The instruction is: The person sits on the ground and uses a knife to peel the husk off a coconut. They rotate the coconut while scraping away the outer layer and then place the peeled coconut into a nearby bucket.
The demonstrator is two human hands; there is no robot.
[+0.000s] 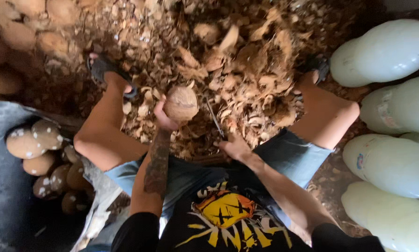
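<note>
A grey tub [4,140] at the floor's left edge holds brown, white-flecked coconuts [34,140]. The left hand [164,117] cups a round, pale-brown husked coconut [181,103] above the husk litter [247,70]; the right hand [235,147] grips a thin blade [215,122].

peeled coconuts [40,154], white jugs [391,163], husk litter [247,60]

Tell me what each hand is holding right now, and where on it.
Left hand cups the coconut from its underside and side. Right hand holds a thin blade by its lower end, the handle hidden inside the grip.
</note>
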